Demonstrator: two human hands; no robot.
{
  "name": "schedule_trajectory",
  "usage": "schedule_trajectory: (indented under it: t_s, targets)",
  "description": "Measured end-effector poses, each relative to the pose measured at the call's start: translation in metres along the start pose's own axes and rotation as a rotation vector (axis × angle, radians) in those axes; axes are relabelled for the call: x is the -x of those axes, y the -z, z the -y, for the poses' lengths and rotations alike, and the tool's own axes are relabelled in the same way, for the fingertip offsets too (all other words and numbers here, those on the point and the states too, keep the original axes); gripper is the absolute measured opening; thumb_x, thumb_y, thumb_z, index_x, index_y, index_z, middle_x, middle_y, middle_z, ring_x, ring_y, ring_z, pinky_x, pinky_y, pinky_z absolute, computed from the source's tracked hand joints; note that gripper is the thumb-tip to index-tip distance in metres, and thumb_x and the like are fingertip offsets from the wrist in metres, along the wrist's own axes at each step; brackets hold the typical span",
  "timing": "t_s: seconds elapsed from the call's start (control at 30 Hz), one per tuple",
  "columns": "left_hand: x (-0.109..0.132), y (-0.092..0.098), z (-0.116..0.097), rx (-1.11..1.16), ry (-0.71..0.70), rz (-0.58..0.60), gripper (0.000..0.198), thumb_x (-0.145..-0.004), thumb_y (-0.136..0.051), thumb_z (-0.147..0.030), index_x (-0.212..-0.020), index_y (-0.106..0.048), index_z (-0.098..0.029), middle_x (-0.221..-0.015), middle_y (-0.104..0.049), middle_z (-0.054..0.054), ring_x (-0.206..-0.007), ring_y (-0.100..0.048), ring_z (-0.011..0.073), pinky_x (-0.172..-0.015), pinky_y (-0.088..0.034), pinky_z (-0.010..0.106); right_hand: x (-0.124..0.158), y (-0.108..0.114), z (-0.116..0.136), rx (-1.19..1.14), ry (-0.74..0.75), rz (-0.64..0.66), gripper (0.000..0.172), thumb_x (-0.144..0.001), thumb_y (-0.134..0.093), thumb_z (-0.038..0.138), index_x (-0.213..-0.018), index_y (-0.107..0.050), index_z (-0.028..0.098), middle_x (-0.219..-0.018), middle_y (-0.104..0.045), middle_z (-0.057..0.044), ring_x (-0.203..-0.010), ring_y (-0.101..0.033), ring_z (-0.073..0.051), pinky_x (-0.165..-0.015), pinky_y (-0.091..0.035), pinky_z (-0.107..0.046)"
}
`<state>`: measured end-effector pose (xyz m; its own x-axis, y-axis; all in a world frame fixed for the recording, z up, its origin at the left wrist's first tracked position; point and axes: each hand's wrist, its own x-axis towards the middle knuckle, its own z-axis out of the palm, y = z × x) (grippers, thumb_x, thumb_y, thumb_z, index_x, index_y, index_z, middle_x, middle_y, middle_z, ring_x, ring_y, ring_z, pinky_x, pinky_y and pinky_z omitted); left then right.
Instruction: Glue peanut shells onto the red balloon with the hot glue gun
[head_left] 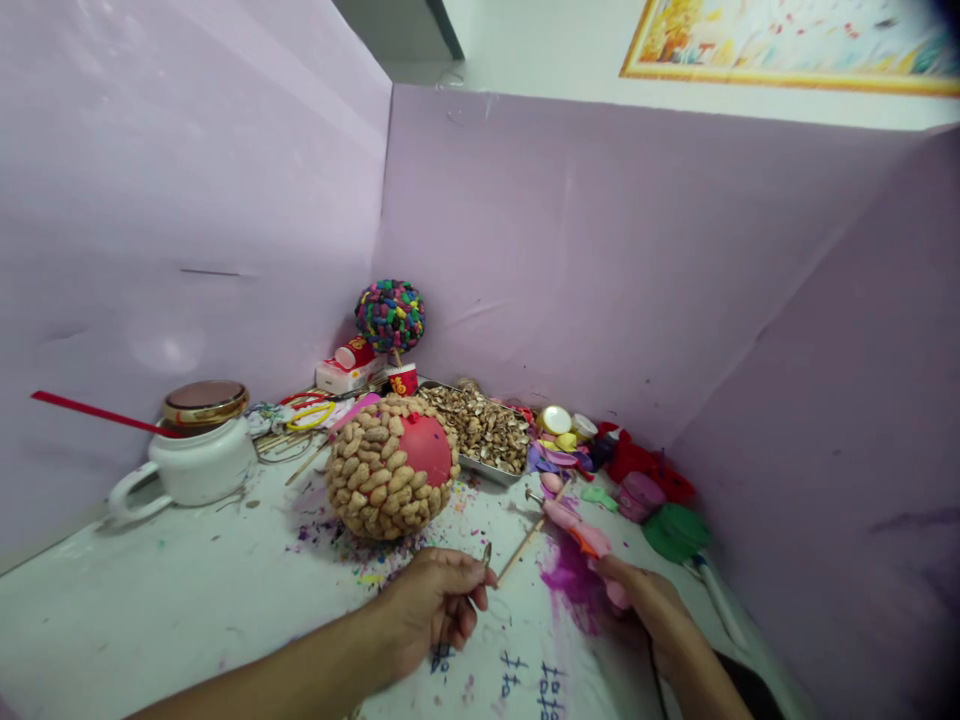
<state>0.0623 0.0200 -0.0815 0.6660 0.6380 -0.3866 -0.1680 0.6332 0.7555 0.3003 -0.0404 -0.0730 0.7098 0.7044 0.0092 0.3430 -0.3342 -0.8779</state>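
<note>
Both forearms are bare, no sleeves, rings or watch.

Dark handwritten marks (pixel 517 680) on the white worktop (pixel 150 600), at its near edge, between the two hands; too blurred and cut off to read, possibly characters or digits. Gold emblem on the small red cup (pixel 403 381) near the far corner, not legible. Similar gold print on the red lid of the tipped jar (pixel 352 353) beside it, also unreadable. Nothing else lettered.
</note>
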Motion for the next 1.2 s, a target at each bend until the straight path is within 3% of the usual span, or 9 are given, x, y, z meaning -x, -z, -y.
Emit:
schedule_trajectory:
  t_s: [0.13,0.23,0.4,0.57,0.67,0.77,0.93,1.1,1.2]
  targets:
    - [0.0,0.002,-0.003,0.011,0.009,-0.015,0.025,-0.062,-0.066,-0.03,-0.075,-0.062,-0.009,-0.055,-0.055,-0.002,-0.036,-0.044,0.0044,-0.034,-0.029,0.017,0.012,-0.006,0.013,-0.291,-0.143,0.12,0.013,-0.061,-0.057,0.032,-0.057,-0.057,0.02,-0.045,-0.051,0.001,-0.038,-0.051,-0.014,-0.052,-0.053,-0.036]
    - [-0.001,0.004,-0.005,0.029,-0.013,-0.033,0.021,-0.065,-0.064,-0.027,-0.076,-0.063,-0.009,-0.056,-0.055,-0.002,-0.036,-0.044,0.0038,-0.034,-0.029,0.016,0.018,-0.01,0.021,-0.389,-0.154,0.149,0.016,-0.055,-0.063,0.029,-0.065,-0.058,0.018,-0.055,-0.058,-0.001,-0.047,-0.056,-0.014,-0.057,-0.054,-0.034]
    - [-0.004,0.005,-0.006,0.057,-0.042,-0.006,0.02,-0.067,-0.065,-0.026,-0.077,-0.062,-0.009,-0.059,-0.057,-0.001,-0.038,-0.047,0.0051,-0.035,-0.033,0.017,0.015,-0.013,0.015,-0.365,-0.034,0.018,0.028,-0.055,-0.066,0.031,-0.079,-0.056,0.019,-0.064,-0.063,-0.001,-0.053,-0.058,-0.018,-0.047,-0.045,-0.028]
    - [-0.003,0.005,-0.008,0.046,-0.049,-0.001,0.017,-0.069,-0.064,-0.024,-0.077,-0.061,-0.009,-0.061,-0.057,0.0,-0.04,-0.048,0.0055,-0.037,-0.035,0.017,0.012,-0.015,0.012,-0.361,0.071,-0.038,0.037,-0.058,-0.066,0.032,-0.091,-0.056,0.019,-0.07,-0.065,-0.001,-0.057,-0.056,-0.018,-0.051,-0.04,-0.027]
    - [-0.002,0.004,-0.01,0.043,-0.044,-0.025,0.017,-0.068,-0.064,-0.024,-0.076,-0.061,-0.009,-0.061,-0.057,-0.001,-0.041,-0.048,0.0051,-0.037,-0.034,0.017,0.016,-0.015,0.018,-0.43,0.086,0.052,0.041,-0.06,-0.068,0.035,-0.095,-0.056,0.017,-0.057,-0.057,0.004,-0.045,-0.046,-0.013,-0.044,-0.032,-0.023]
    - [-0.001,0.004,-0.013,0.045,-0.031,-0.047,0.018,-0.068,-0.065,-0.026,-0.076,-0.061,-0.009,-0.061,-0.057,-0.001,-0.041,-0.048,0.0044,-0.038,-0.034,0.016,0.024,-0.014,0.025,-0.534,0.072,0.2,0.035,-0.07,-0.062,0.043,-0.092,-0.059,0.016,-0.047,-0.048,0.006,-0.04,-0.036,-0.009,-0.04,-0.024,-0.021]
    - [0.001,0.001,-0.016,-0.004,-0.056,-0.058,0.022,-0.067,-0.066,-0.029,-0.077,-0.061,-0.01,-0.064,-0.056,-0.001,-0.043,-0.047,0.0041,-0.04,-0.032,0.016,0.032,-0.012,0.032,-0.651,-0.002,0.378,0.033,-0.077,-0.054,0.046,-0.087,-0.063,0.016,-0.042,-0.043,0.005,-0.039,-0.032,-0.009,-0.038,-0.02,-0.021]
    - [0.001,0.0,-0.019,-0.213,-0.174,-0.076,0.033,-0.068,-0.063,-0.042,-0.082,-0.06,-0.012,-0.062,-0.053,-0.002,-0.04,-0.044,0.0042,-0.037,-0.021,0.017,0.036,-0.009,0.032,-0.707,-0.068,0.444,0.032,-0.077,-0.055,0.047,-0.081,-0.063,0.016,-0.043,-0.044,0.005,-0.037,-0.029,-0.007,-0.036,-0.018,-0.02]
    - [-0.005,-0.001,-0.018,-0.241,-0.231,-0.084,0.033,-0.069,-0.062,-0.043,-0.083,-0.06,-0.013,-0.066,-0.054,-0.002,-0.045,-0.045,0.0049,-0.041,-0.026,0.018,0.039,-0.007,0.028,-0.7,-0.087,0.465,0.034,-0.075,-0.056,0.049,-0.078,-0.062,0.016,-0.041,-0.042,0.005,-0.036,-0.029,-0.006,-0.036,-0.017,-0.02]
